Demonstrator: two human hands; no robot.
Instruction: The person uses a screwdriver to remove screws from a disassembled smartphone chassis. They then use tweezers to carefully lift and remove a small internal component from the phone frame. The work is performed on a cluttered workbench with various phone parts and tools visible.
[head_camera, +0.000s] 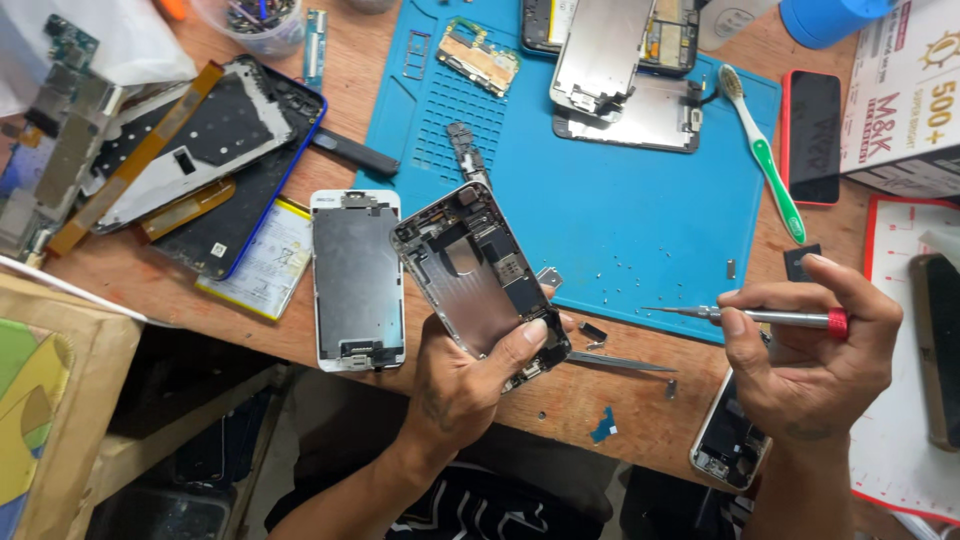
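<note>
**Steadying an opened phone for fine screwdriver work**

Holding the opened phone chassis (480, 275) in the left hand (465, 385), the person closes the grip around its lower end, thumb pressed across the near edge and the body tilted up off the surface (560, 395). The right hand (815, 355) is closed on a slim screwdriver with a red collar (760, 317), pinched between thumb and forefinger, its tip pointing toward the chassis but well apart from it.

To do this well, the chassis likely wants a firmer rest: lowering it onto the blue mat (620, 210) just behind it would stop wobble. The driver should probably meet each screw square-on, with light pressure.

Loose screws (620, 270) lie on the mat right of the chassis; a detached screen (357, 280) lies just left of it, tweezers (620, 362) just below and right, and a green toothbrush (765, 150) farther right.
</note>
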